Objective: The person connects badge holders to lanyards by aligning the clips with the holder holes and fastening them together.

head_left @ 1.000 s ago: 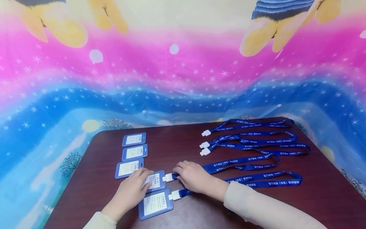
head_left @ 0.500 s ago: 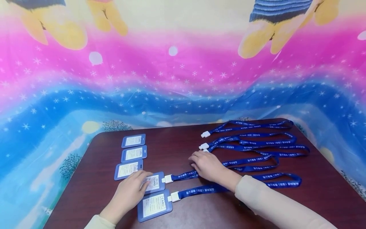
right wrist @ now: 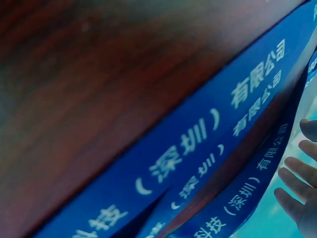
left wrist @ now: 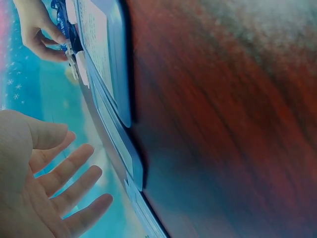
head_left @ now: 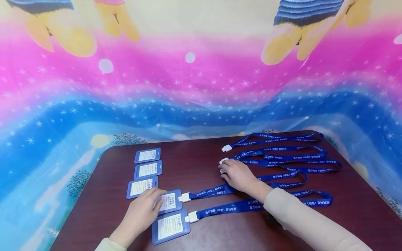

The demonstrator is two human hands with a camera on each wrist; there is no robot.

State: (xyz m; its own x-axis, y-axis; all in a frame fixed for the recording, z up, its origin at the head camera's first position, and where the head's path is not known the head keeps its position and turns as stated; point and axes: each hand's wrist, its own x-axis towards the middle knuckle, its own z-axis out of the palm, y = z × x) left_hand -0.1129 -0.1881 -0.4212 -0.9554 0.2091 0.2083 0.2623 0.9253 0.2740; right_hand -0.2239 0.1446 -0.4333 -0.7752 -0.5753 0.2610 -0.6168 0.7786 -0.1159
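Observation:
My left hand (head_left: 142,214) overlaps a blue card holder (head_left: 172,197) in the head view; in the left wrist view its fingers are spread and loosely bent, with nothing between them. A white clip (head_left: 186,197) joins this holder to a blue lanyard (head_left: 210,191). Nearer me, another card holder (head_left: 171,226) is clipped to a second lanyard (head_left: 226,208). My right hand (head_left: 240,174) reaches over these lanyards, fingertips right at the white clip (head_left: 222,170) of a loose lanyard (head_left: 323,164). Its fingers (right wrist: 297,171) look spread in the right wrist view.
Three card holders without lanyards, including the farthest one (head_left: 147,155), lie in a column at the left of the dark brown table (head_left: 188,160). Two more loose lanyards, one at the back (head_left: 276,139), lie at the right. A patterned cloth (head_left: 201,87) hangs behind.
My right hand has moved right and away from me, from the clipped-on lanyard to the loose lanyard's clip. The left hand has stayed over the card holder.

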